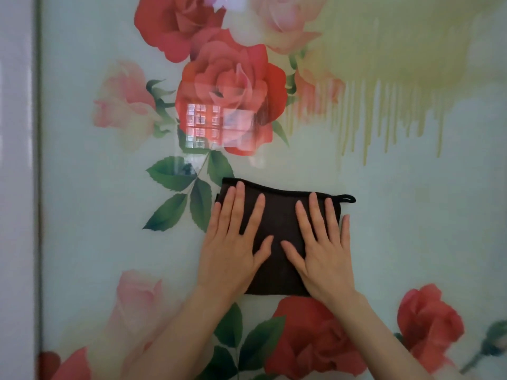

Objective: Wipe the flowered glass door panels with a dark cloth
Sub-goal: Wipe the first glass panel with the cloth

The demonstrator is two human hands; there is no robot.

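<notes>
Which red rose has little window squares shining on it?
The big red rose in the middle, right above the dark cloth. The other red roses show no window squares.

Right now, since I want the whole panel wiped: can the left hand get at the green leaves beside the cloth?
Probably yes: the left hand lies flat on the cloth, right beside the leaves, with nothing between them.
</notes>
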